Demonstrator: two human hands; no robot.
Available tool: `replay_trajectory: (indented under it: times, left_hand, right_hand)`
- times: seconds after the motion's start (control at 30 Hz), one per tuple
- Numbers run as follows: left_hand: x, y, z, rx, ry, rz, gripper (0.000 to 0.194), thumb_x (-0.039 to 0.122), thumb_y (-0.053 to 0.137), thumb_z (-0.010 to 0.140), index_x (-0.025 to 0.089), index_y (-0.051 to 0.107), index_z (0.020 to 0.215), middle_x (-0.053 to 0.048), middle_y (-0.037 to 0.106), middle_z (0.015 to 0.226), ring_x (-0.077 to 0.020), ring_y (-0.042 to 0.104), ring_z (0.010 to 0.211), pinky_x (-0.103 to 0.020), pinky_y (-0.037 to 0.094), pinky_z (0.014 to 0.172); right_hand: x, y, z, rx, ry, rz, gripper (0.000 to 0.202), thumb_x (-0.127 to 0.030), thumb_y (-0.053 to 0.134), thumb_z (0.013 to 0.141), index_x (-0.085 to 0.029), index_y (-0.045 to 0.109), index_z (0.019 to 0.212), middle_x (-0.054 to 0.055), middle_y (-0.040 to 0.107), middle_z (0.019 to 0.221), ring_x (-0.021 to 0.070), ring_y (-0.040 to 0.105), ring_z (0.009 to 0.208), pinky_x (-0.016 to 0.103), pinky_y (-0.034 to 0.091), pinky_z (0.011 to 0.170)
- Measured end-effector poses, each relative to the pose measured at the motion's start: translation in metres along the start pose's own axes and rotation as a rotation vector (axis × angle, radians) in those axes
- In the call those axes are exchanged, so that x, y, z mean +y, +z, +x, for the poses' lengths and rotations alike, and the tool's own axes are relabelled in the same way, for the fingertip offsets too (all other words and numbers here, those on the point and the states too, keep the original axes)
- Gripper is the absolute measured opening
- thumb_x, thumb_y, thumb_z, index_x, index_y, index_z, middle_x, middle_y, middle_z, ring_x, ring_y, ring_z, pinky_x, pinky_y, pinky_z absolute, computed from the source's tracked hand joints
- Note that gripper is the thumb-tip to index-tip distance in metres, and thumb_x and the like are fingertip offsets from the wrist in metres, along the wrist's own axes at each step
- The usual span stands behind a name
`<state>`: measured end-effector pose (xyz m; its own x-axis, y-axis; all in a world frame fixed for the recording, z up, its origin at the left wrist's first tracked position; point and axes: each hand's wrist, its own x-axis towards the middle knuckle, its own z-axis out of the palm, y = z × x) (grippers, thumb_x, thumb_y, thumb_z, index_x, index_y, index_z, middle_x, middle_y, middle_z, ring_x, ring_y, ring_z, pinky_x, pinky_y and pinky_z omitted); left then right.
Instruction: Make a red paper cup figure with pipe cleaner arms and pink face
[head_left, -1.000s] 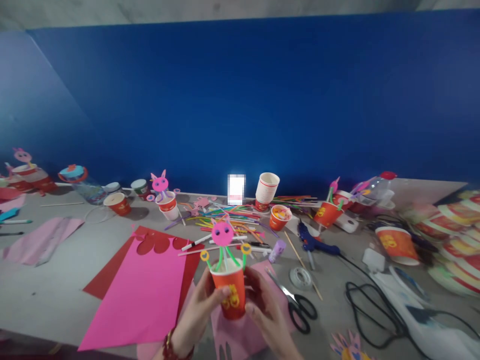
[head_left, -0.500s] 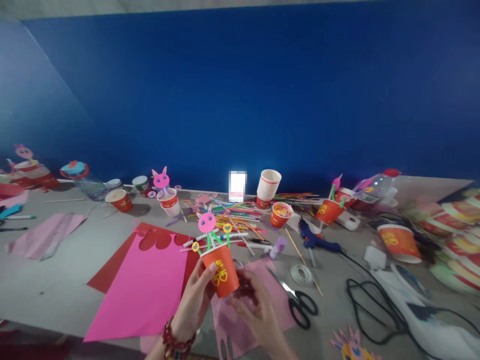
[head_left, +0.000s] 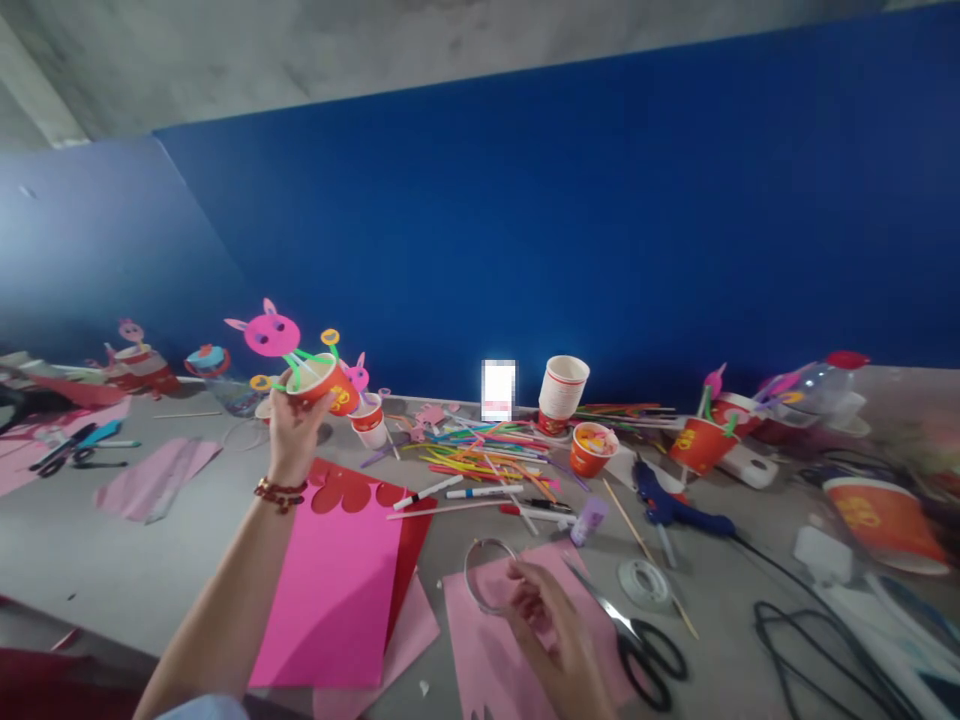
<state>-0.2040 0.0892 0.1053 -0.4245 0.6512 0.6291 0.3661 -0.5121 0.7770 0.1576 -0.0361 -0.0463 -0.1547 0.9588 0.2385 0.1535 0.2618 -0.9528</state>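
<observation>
My left hand (head_left: pixel 294 425) reaches out to the left, its fingers and thumb closed round an orange paper cup (head_left: pixel 315 383) with yellow print. From the cup rise green stems bearing a pink rabbit-like face (head_left: pixel 272 335) and two small yellow discs. The cup is tilted and held up off the table. Lower down, my right hand (head_left: pixel 547 620) is closed with its fingertips at a thin pale ring (head_left: pixel 466 578), which looks like a narrow tape roll. Beneath that hand lies a light pink sheet (head_left: pixel 469 640). Black-handled scissors (head_left: pixel 637 640) rest just to its right.
Bright pink paper (head_left: pixel 334 580) lies over red paper (head_left: pixel 411 555). Colourful sticks (head_left: pixel 480 455), markers (head_left: pixel 484 492), a glue stick (head_left: pixel 589 522) and stacked white cups (head_left: pixel 562 388) spread toward the blue wall. A blue glue gun (head_left: pixel 667 505) trails a black cord on the right.
My left hand has carried the cup forward and left, away from my right hand. My right hand no longer is beside the cup; the pale ring shows fully at its fingers. The view has shifted.
</observation>
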Motion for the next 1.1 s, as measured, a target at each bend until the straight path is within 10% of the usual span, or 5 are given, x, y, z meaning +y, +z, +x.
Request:
replay_trajectory:
  times: [0.37,0.63,0.73,0.83,1.1]
  left_hand:
    - [0.02,0.069,-0.167,-0.707,-0.236,-0.265,0.064,0.03,0.074,0.084,0.022,0.043,0.139,-0.015,0.056,0.139,-0.0322,0.055,0.128,-0.045,0.045,0.108]
    - [0.012,0.055,-0.164,-0.904,-0.135,-0.122,0.082,0.035,0.081,0.076,0.024,0.04,0.145,-0.016,0.051,0.144,-0.0342,0.052,0.13,-0.048,0.044,0.109]
    - [-0.02,0.039,-0.129,-0.399,-0.114,0.079,0.065,0.042,0.084,0.069,0.024,0.057,0.126,-0.012,0.06,0.131,-0.033,0.06,0.12,-0.047,0.052,0.1]
    - [-0.06,0.026,-0.087,-0.011,-0.155,0.19,0.075,0.046,0.073,0.08,0.025,0.034,0.14,-0.015,0.039,0.148,-0.0349,0.043,0.135,-0.053,0.041,0.109]
    - [-0.119,0.026,-0.046,0.075,-0.258,0.333,0.1,0.033,0.086,0.062,0.022,0.026,0.142,-0.017,0.041,0.145,-0.0331,0.05,0.129,-0.046,0.046,0.104]
  right_hand:
    - [-0.052,0.004,0.053,-0.165,0.058,0.31,0.067,-0.041,0.078,0.08,-0.028,0.047,0.138,0.013,0.061,0.134,0.0295,0.063,0.116,0.043,0.055,0.093]
    - [-0.039,0.015,0.059,-0.098,0.117,0.31,0.046,-0.039,0.079,0.078,-0.022,0.06,0.116,0.012,0.071,0.114,0.0297,0.07,0.101,0.041,0.058,0.082]
    - [-0.035,0.01,0.061,-0.074,0.104,0.277,0.044,-0.041,0.078,0.078,-0.021,0.061,0.113,0.012,0.072,0.112,0.0283,0.071,0.097,0.041,0.058,0.083]
    - [-0.031,0.005,0.062,-0.037,0.082,0.235,0.042,-0.043,0.077,0.079,-0.02,0.063,0.11,0.011,0.073,0.106,0.0275,0.071,0.092,0.04,0.059,0.079]
    - [-0.028,0.002,0.051,-0.063,0.064,0.258,0.041,-0.043,0.076,0.081,-0.022,0.062,0.113,0.012,0.073,0.109,0.0269,0.072,0.091,0.04,0.059,0.08]
